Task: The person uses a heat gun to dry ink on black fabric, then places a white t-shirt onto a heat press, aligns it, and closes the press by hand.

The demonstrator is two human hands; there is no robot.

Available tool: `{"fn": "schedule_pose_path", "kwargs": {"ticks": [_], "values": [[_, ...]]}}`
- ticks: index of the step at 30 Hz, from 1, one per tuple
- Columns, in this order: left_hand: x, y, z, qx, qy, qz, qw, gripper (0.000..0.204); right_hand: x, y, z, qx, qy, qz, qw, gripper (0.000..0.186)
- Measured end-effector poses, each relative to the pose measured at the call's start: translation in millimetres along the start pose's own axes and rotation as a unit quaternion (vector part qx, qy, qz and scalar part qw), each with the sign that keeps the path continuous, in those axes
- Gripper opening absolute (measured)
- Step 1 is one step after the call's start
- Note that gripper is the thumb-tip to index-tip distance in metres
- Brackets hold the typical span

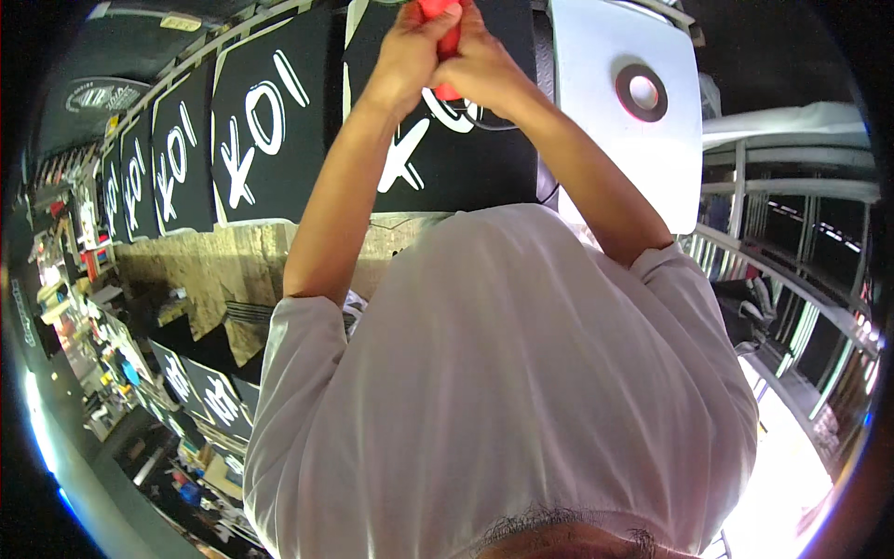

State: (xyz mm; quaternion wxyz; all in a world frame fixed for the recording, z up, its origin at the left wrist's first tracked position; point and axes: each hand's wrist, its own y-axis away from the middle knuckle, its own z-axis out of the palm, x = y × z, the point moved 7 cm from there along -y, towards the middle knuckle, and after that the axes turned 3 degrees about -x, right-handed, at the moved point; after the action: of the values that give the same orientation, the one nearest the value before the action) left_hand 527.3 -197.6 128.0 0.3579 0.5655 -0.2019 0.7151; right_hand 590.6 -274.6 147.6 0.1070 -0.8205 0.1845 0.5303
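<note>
At top centre of frame, left hand (407,58) and right hand (486,71) holding red tool (451,37), both grips clamping around it, over black panel (484,177); dark ring (659,99) lying on white board (624,177), upper right.

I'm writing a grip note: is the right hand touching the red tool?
Touching. The head view shows the right hand closed around the red tool, with no gap between them.

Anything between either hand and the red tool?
Nothing visible: the left hand and right hand both grip the red tool directly, over the black panel. Its far end leaves the frame, so I can't tell there.
</note>
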Motion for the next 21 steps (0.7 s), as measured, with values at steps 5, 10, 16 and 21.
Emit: {"fn": "schedule_pose_path", "kwargs": {"ticks": [5, 10, 16, 21], "values": [[-23.7, 25.6, 7.4, -0.146, 0.165, 0.024, 0.975, 0.062, -17.4, -3.8, -28.6, -0.032, -0.311, 0.034, 0.949, 0.078], [-95.4, 113.6, 61.4, -0.509, 0.032, -0.115, 0.852, 0.064, -2.8, -36.9, -25.4, -0.174, -0.279, 0.139, 0.934, 0.061], [-148.8, 87.2, 9.6, -0.303, -0.194, -0.188, 0.914, 0.061, 23.9, -50.6, -12.5, -0.26, -0.284, 0.206, 0.899, 0.028], [-108.1, 88.8, 74.6, -0.413, -0.023, -0.109, 0.904, 0.059, 37.3, -62.2, 19.4, -0.259, -0.146, 0.129, 0.946, 0.029]]}}
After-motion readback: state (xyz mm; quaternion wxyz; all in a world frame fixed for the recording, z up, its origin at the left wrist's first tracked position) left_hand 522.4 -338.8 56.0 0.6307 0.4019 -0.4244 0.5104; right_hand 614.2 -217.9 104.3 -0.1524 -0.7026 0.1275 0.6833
